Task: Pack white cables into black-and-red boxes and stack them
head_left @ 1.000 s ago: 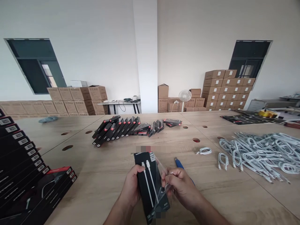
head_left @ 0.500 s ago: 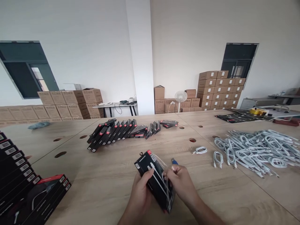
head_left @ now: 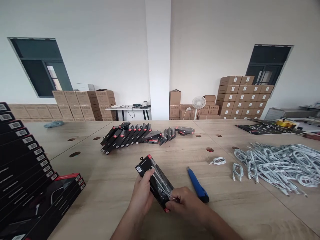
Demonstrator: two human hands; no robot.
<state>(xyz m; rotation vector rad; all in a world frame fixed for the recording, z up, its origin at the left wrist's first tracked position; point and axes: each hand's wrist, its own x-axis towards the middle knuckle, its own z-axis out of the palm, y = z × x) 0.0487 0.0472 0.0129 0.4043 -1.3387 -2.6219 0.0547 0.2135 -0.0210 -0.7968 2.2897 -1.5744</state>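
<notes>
A black cable box [head_left: 155, 180] with a white cable pictured on its front and red edges is tilted in front of me. My left hand [head_left: 143, 193] grips it along its left side, thumb on the front face. At the lower right end, my right hand [head_left: 186, 201] is closed on clear plastic wrap [head_left: 168, 191], with its fingers pinched against the box. Just beyond the right hand, a blue utility knife [head_left: 198, 185] lies on the wooden table [head_left: 105, 186].
Black boxes are stacked at the left [head_left: 30, 173], and more lean in a row [head_left: 130, 135] toward the back. A heap of coiled white cables [head_left: 277, 166] covers the right side, with a single coil [head_left: 218, 161] nearer the middle. Round holes [head_left: 75, 154] pierce the tabletop.
My right hand has moved down along the box to its lower end, pulling the wrap. The blue knife, mostly covered before, now shows whole. The view has shifted slightly left.
</notes>
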